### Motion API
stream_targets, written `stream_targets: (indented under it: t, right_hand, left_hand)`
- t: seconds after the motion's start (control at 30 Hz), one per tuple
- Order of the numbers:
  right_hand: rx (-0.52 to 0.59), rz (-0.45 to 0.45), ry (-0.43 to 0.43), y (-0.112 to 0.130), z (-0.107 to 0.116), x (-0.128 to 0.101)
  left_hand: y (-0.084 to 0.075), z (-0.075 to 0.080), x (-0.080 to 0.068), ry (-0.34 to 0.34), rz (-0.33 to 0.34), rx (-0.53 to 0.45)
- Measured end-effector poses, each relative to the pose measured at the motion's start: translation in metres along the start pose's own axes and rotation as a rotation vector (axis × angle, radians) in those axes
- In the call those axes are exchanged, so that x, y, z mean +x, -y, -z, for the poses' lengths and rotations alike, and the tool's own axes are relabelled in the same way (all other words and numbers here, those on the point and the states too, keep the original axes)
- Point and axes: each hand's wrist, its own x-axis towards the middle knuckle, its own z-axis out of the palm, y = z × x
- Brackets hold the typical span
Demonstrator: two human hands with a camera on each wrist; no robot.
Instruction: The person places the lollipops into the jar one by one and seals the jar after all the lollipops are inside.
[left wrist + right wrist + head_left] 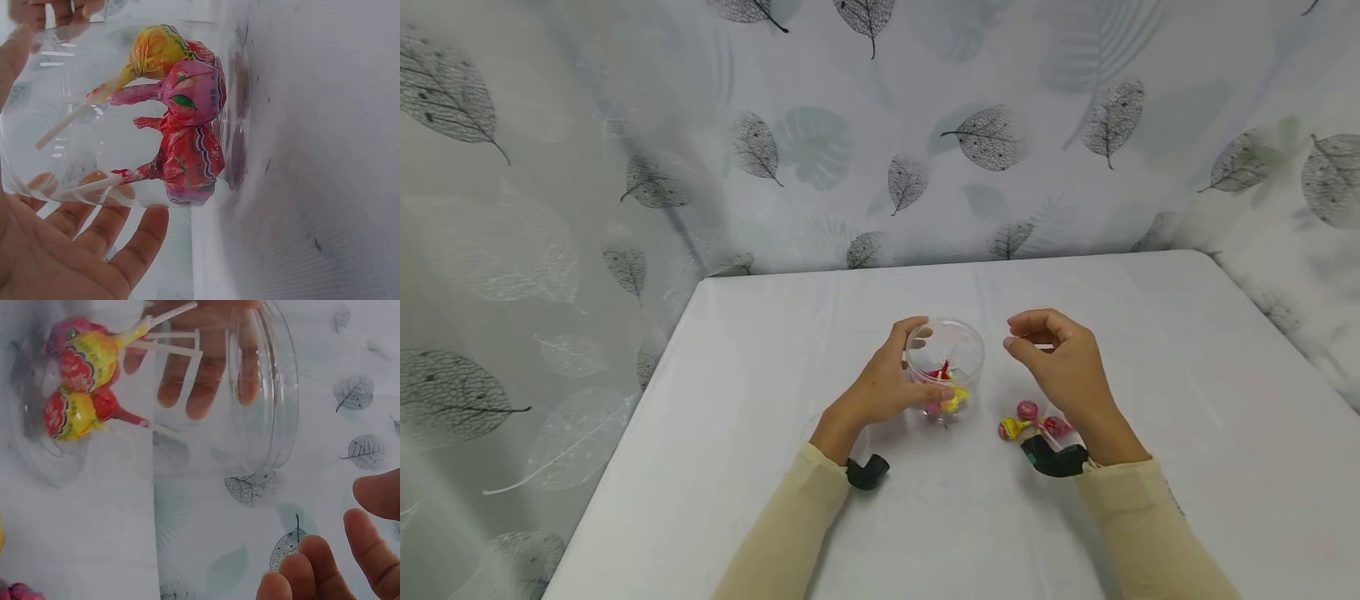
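Observation:
My left hand [925, 360] grips a clear plastic cup [946, 346] standing on the white table [1150, 400], thumb at the front and fingers [125, 231] round the back. Several wrapped lollipops [187, 119] in yellow, pink and red lie at the cup's bottom, sticks pointing up. My right hand [1026, 337] hovers just right of the cup, its fingers [331, 562] loosely curled and holding nothing. Three more lollipops [1030, 419] lie on the table under my right wrist. In the right wrist view the cup [250, 394] shows with the left hand's fingers [200, 369] behind it.
A leaf-printed curtain [925, 150] surrounds the table at the back and on both sides. The table's left edge [625, 450] runs close to the curtain. Black wrist straps [1055, 457] sit on both sleeves.

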Motion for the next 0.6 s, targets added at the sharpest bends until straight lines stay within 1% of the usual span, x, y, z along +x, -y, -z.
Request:
stream_targets:
  t: [0.17, 0.27, 0.33, 0.47, 0.6]
  right_hand:
    - [-0.075, -0.077, 0.036, -0.012, 0.007, -0.007]
    - [-0.135, -0.133, 0.084, -0.021, 0.011, -0.009]
    - [-0.179, -0.174, 0.131, -0.027, 0.012, -0.008]
    - [-0.274, -0.252, 0.254, -0.04, 0.014, -0.007]
    - [-0.362, -0.275, 0.381, -0.05, 0.016, -0.006]
  left_hand:
    - [0.001, 0.001, 0.0, -0.002, -0.001, 0.003]
    - [0.001, 0.002, 0.0, -0.002, 0.002, -0.009]
    - [0.001, 0.002, 0.0, -0.002, 0.006, -0.016]
    - [0.0, 0.001, 0.0, -0.004, 0.014, -0.021]
    - [0.0, 0.0, 0.0, -0.006, 0.014, -0.006]
